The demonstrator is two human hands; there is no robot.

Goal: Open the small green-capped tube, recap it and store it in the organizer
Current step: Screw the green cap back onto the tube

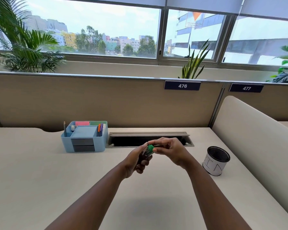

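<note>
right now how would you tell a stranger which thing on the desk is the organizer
Start at the beige desk and look to its back edge against the partition, left of the open cable slot. The organizer is the light blue box there with two grey drawers in front. Unlike the round black mesh cup on the right, it is boxy and holds pens and a pencil.

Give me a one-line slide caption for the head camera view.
Left hand holds a small tube while right hand pinches its green cap, blue organizer behind.
</note>
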